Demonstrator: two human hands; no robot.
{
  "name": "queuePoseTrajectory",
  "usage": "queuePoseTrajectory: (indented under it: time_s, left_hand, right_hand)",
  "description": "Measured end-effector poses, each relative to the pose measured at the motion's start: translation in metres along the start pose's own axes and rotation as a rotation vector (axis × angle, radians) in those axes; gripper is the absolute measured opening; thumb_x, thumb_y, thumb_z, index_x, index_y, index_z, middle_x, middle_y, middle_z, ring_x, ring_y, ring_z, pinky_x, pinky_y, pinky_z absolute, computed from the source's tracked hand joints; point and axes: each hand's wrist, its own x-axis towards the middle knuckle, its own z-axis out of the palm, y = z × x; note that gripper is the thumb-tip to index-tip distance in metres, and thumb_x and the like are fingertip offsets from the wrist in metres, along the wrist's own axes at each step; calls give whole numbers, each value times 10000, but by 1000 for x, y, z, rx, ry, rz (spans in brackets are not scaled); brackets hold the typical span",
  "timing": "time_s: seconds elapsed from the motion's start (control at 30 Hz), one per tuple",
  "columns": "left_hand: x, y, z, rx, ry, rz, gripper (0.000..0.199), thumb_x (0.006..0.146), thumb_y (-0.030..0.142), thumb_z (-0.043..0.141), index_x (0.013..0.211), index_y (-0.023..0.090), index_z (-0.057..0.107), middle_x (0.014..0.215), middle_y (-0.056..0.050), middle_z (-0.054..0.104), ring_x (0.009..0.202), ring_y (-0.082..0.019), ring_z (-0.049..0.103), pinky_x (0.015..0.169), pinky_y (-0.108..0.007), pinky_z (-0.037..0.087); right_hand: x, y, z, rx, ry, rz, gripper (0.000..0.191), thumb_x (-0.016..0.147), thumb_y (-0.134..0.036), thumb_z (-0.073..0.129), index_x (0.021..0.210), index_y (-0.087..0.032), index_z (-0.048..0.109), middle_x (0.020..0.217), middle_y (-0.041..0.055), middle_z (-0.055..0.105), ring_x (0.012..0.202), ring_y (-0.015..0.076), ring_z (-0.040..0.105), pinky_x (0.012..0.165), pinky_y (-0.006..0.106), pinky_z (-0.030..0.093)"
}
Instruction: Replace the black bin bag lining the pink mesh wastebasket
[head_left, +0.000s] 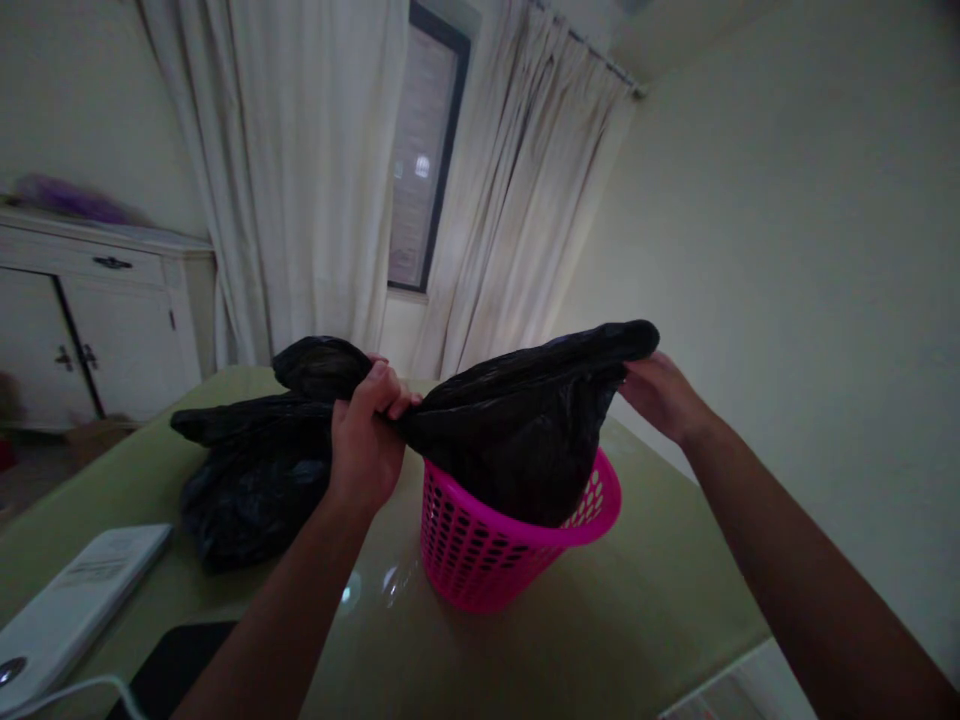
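A pink perforated basket point(487, 560) stands on the green table, slightly right of the middle. A black plastic bag point(525, 430) hangs partly inside it, its upper edge stretched above the rim. My left hand point(371, 430) is closed around the bag's left end, with bunched black plastic also sticking out behind the fist. At the bag's right end, my right hand point(660, 395) grips the edge, its fingertips partly hidden by the plastic. More crumpled black plastic point(255, 490) lies on the table to the left of my left hand.
The green table point(645, 620) has a white device point(82, 600) with a cable at its left front, beside a dark flat object point(176, 665). A white cabinet point(127, 320) stands at the back left. Curtains point(315, 180) hang behind the table.
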Motion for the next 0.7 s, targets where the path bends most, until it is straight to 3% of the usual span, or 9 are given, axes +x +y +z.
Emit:
queuePoseTrajectory:
  time_s: [0.07, 0.13, 0.2, 0.27, 0.37, 0.47, 0.57, 0.63, 0.7]
  left_hand:
    - [0, 0, 0, 11, -15, 22, 508, 803, 565, 977, 1033, 245, 656, 714, 98, 414, 619, -91, 427, 741, -264, 564]
    - [-2, -1, 1, 55, -49, 67, 615, 818, 764, 887, 1087, 252, 679, 740, 76, 463, 640, -111, 470, 734, -288, 565]
    - [-4, -2, 2, 130, -89, 104, 736, 855, 946, 684, 1082, 246, 707, 746, 40, 511, 659, -139, 506, 714, -312, 563]
    - [-8, -2, 4, 219, -122, 95, 827, 884, 1020, 510, 1003, 232, 731, 736, -2, 564, 679, -168, 543, 685, -329, 559]
    - [-14, -1, 6, 352, -206, 18, 753, 962, 933, 531, 941, 219, 769, 716, -35, 629, 683, -187, 598, 632, -325, 542]
    - [-21, 1, 8, 409, -288, -26, 474, 993, 670, 763, 1183, 238, 816, 708, 8, 659, 629, -152, 618, 600, -274, 535]
    - [-26, 2, 11, 426, -348, -36, 639, 896, 475, 935, 1468, 279, 728, 790, 29, 740, 676, -140, 692, 677, -256, 607]
    - [-27, 4, 13, 485, -384, -27, 637, 856, 453, 971, 1424, 251, 765, 920, -20, 808, 801, -173, 761, 755, -283, 652]
    - [-24, 5, 13, 534, -366, -8, 458, 907, 519, 916, 1236, 209, 846, 964, -62, 826, 826, -193, 774, 721, -282, 652]
  right_hand:
    - [-9, 3, 6, -5, -228, 48, 745, 684, -519, 1006, 1350, -307, 749, 1353, 74, 807, 1308, 297, 738, 1182, 560, 566]
    - [-17, -1, 20, -13, -371, 15, 983, 650, -478, 1049, 1537, -347, 647, 1527, 86, 730, 1450, 316, 661, 1238, 593, 521]
    - [-22, -9, 41, 34, -391, -46, 960, 714, -546, 1020, 1567, -352, 623, 1586, 92, 686, 1502, 318, 622, 1255, 581, 510]
    - [-23, -17, 67, 117, -348, -78, 721, 857, -672, 890, 1458, -326, 693, 1498, 98, 731, 1429, 306, 673, 1218, 542, 546]
    - [-19, -22, 110, 184, -317, -39, 524, 994, -757, 692, 1177, -270, 747, 1032, 60, 797, 1015, 248, 776, 1019, 460, 639]
    - [-13, -21, 146, 42, -399, -18, 450, 1041, -673, 658, 1023, -227, 720, 697, -30, 627, 678, 176, 637, 787, 362, 610]
    - [-11, -22, 165, -279, -555, -211, 231, 1000, -427, 735, 953, -202, 715, 808, 7, 703, 788, 194, 670, 793, 340, 557]
    - [-15, -27, 167, -452, -666, -372, 107, 937, -288, 771, 956, -195, 720, 957, 54, 770, 934, 233, 713, 878, 361, 559]
    - [-20, -32, 165, -478, -741, -455, 95, 932, -243, 775, 995, -194, 724, 1036, 76, 785, 997, 242, 720, 926, 377, 573]
